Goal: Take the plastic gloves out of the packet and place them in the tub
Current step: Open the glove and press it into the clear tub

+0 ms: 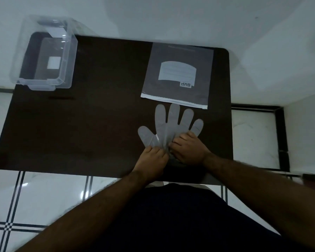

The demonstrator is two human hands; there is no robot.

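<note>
I see a dark brown tabletop (80,124), translucent grey plastic gloves (171,122), grey flat packet (178,73) with white label, clear plastic tub (44,57), white floor tiles (44,193) with black lines

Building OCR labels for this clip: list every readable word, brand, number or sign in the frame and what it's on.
"SVP": printed upside down from this view on the white label of the packet.
Faint line of print along the packet's far edge: too blurred to read.
White sticker on the tub: no text legible.
Plastic gloves and table: no markings visible.

Both hands (171,153) pinching plastic glove (173,122), packet (178,73), tub (44,57)
</note>
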